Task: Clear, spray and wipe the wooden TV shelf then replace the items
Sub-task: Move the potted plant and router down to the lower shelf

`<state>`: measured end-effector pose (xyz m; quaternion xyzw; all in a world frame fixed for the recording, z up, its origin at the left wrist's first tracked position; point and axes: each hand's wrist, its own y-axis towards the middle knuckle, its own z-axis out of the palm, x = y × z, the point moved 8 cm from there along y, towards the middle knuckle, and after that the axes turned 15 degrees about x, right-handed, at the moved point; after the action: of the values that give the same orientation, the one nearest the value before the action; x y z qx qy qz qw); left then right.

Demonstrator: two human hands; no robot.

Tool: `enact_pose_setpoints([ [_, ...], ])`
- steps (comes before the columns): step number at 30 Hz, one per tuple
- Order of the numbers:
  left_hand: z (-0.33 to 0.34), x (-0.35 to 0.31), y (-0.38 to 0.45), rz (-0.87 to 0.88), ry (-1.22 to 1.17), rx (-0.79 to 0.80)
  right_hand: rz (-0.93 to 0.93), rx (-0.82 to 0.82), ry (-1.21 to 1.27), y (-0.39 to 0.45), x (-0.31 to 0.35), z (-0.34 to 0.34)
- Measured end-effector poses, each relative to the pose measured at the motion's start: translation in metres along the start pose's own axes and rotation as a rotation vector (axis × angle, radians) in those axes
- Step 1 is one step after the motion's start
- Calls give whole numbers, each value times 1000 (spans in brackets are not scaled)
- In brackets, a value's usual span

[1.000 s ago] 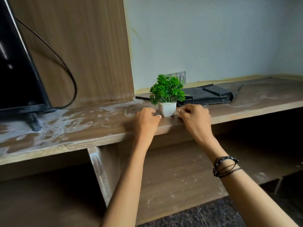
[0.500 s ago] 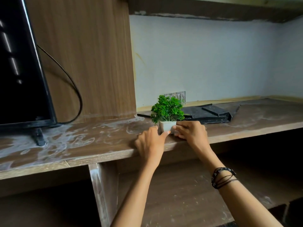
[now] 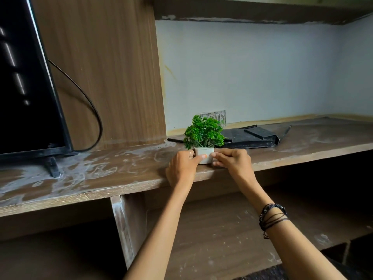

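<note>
In the head view no brand, label or writing can be read on any object. The wooden TV shelf (image 3: 125, 174) is a long brown board with pale, dusty smears across its top, and it runs from the left edge to the right edge of the picture. Behind it there is a wooden back panel (image 3: 105, 67) on the left and a light blue wall (image 3: 262, 73) on the right, with a second shelf (image 3: 252, 11) above. A black TV (image 3: 26, 87) stands at the left on a small foot, and a black cable (image 3: 88, 110) hangs in a curve behind it. Below the board there are open compartments with a dusty divider (image 3: 125, 225). Near the front edge of the shelf stands a small white pot (image 3: 203, 153) that holds a green plant (image 3: 203, 132). The left hand (image 3: 182, 168) and the right hand (image 3: 232, 160) grip the pot from both sides with curled fingers. Just behind the plant lies a flat black object (image 3: 252, 136), and a socket plate (image 3: 217, 117) sits on the wall.
</note>
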<state>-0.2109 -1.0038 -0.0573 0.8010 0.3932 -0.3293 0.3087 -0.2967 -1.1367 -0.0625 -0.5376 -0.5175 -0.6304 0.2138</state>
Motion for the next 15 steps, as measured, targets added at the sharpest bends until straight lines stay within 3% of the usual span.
enact_pose_setpoints([
  [10, 23, -9, -86, 157, -77, -161, -91, -28, 111, -77, -1, -16],
  [15, 46, 4, -125, 182, -156, -152, -72, 6, 88, -109, -14, -25],
])
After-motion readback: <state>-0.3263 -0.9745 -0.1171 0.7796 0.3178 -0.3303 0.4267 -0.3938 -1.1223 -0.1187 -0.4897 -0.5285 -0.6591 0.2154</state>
